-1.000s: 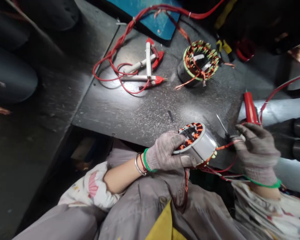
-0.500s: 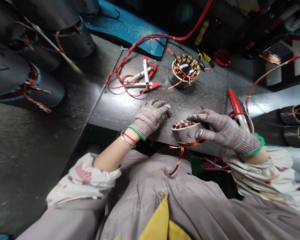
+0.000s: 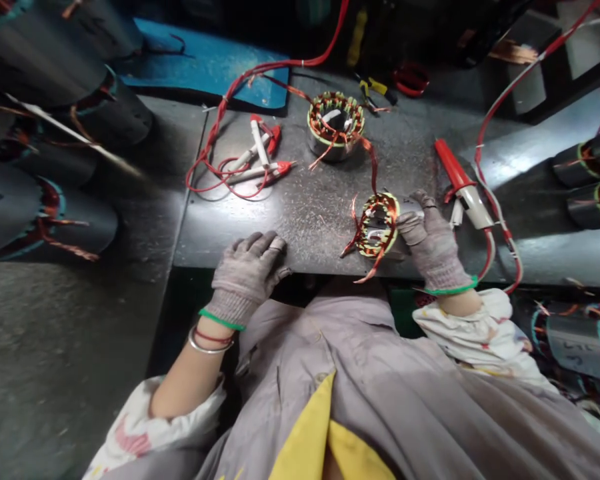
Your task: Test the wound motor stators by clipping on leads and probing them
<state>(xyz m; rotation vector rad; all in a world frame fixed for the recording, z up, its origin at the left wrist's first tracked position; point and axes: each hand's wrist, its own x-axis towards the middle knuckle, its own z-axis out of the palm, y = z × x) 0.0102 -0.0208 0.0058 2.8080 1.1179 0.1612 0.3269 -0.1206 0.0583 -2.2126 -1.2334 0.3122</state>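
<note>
2 wound rings (image 3: 379,223), flecked bench (image 3: 300,207), seemingly cluttered background (image 3: 415,40)

The near stator (image 3: 379,225) sits before the far stator (image 3: 334,143) on the bench (image 3: 305,230).

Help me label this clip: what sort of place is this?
Probably an electric motor workshop: the right hand holds a copper-wound core, red-and-white probes lie on the metal bench, and larger wound cylinders are at left.
</note>
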